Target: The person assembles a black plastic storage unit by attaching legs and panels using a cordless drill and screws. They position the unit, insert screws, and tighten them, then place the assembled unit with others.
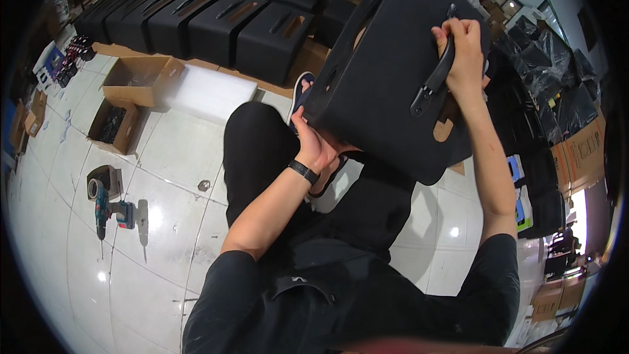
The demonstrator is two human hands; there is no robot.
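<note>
A large black box-shaped cabinet (386,72) is lifted and tilted in front of me, above my lap. My right hand (462,49) grips the black strap handle (434,78) on the cabinet's upper face. My left hand (314,144) is pressed under the cabinet's lower left corner and supports it; a black band sits on that wrist. A wooden cut-out shows near the handle's lower end. I sit on a white tiled floor in black clothes, one knee raised.
A row of several like black cabinets (209,19) stands at the back left. Two open cardboard boxes (137,82) and a white foam sheet (209,92) lie beside them. A cordless drill (108,210) and a tape roll (97,187) lie on the floor to the left. Bagged goods pile up at right.
</note>
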